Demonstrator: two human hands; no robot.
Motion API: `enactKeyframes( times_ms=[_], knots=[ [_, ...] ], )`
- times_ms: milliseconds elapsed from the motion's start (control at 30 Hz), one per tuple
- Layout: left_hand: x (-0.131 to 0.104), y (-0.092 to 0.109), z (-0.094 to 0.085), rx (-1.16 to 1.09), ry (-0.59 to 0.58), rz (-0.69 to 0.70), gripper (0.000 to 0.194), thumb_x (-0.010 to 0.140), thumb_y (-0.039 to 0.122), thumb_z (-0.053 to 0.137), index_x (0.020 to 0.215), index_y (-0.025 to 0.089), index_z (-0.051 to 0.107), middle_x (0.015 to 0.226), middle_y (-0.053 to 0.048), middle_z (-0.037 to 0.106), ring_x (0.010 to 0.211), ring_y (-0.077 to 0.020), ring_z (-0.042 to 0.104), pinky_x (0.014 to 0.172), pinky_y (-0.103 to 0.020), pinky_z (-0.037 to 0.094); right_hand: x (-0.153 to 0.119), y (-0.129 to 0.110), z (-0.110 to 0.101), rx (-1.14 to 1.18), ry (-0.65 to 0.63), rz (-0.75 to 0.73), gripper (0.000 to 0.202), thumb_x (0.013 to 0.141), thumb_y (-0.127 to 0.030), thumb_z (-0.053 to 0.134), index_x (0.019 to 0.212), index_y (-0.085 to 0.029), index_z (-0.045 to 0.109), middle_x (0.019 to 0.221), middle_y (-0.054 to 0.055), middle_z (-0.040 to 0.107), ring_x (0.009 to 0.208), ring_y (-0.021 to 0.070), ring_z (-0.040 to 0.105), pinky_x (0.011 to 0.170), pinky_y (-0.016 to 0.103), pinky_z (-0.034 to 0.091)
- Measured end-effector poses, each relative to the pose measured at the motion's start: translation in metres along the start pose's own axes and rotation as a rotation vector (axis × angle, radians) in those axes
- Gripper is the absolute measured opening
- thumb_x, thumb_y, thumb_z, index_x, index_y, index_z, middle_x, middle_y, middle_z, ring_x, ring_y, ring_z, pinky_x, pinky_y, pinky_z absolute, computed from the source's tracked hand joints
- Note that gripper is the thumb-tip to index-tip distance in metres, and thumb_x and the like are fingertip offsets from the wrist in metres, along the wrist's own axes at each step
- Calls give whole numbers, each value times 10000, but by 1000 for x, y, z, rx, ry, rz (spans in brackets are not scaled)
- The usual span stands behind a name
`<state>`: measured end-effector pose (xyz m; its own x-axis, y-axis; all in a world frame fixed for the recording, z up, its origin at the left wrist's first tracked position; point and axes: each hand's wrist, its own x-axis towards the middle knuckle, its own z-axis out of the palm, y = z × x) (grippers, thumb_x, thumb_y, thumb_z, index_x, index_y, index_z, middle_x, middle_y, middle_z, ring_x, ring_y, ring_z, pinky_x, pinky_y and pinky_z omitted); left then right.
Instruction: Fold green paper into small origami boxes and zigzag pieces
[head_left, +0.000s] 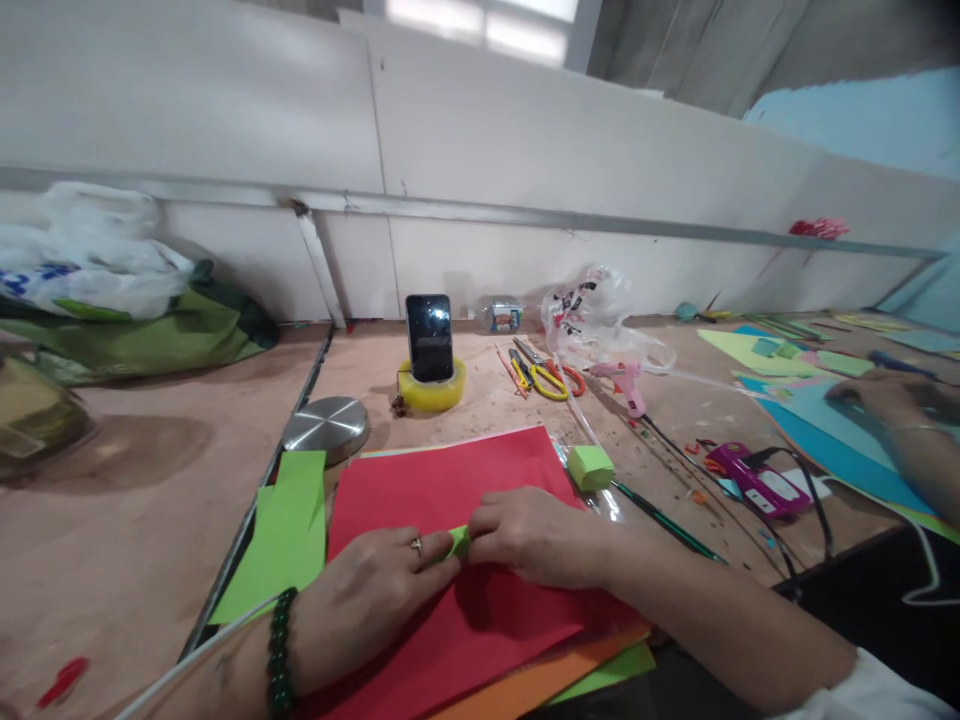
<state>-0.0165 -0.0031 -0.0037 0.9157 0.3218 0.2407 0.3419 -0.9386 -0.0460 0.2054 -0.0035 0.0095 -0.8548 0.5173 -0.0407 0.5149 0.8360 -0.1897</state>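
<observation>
Between my two hands is a small piece of green paper (458, 543), mostly covered by fingers, over a red sheet (450, 470). My left hand (382, 580), with a ring and a dark green bead bracelet, pinches its left end. The right end is held in the bent fingers of my right hand (525, 535). Under the red sheet, orange paper (547, 680) and other coloured sheets stick out at the front. A small green paper block (590, 467) sits just beyond my right hand. Green paper strips (281, 530) lie left of the red sheet.
A phone (430, 340) leans in a yellow tape roll (431, 388) behind a round metal disc (327, 425). Scissors (551, 380), a pink glue gun (626, 383) and a purple power strip (761, 480) lie to the right. Another person's hand (881, 395) rests on coloured paper farther right.
</observation>
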Motion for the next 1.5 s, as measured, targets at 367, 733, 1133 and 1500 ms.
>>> enactKeyframes(
  times_ms=[367, 733, 1133, 1500],
  knots=[
    [-3, -4, 2, -39, -126, -71, 214, 888, 28, 432, 812, 175, 568, 725, 4, 640, 547, -131, 576, 507, -220, 434, -8, 7, -4, 321, 92, 59, 234, 793, -91, 564, 952, -165, 719, 919, 43, 690, 815, 139, 636, 745, 219, 458],
    [-10, 2, 8, 129, -91, 67, 230, 872, 0, 403, 902, 146, 578, 873, -84, 684, 695, -192, 636, 608, -292, 519, -12, -1, -6, 63, 18, 39, 246, 929, -194, 478, 1009, -207, 711, 886, 49, 684, 796, 155, 597, 671, 246, 400],
    [-8, 10, 4, 94, -128, 24, 194, 890, 97, 411, 978, 126, 581, 844, -100, 657, 658, -201, 611, 556, -301, 484, -13, -9, 1, -147, -50, -35, 208, 957, -156, 422, 946, -155, 630, 838, 49, 625, 707, 160, 492, 599, 278, 366],
    [-10, 19, 5, 73, -129, -36, 235, 850, 104, 499, 1065, 71, 585, 1066, -198, 678, 916, -248, 660, 773, -353, 544, -34, -12, 8, -114, -45, 57, 224, 918, -109, 448, 975, -105, 664, 830, 80, 651, 763, 202, 521, 683, 322, 433]
  ],
)
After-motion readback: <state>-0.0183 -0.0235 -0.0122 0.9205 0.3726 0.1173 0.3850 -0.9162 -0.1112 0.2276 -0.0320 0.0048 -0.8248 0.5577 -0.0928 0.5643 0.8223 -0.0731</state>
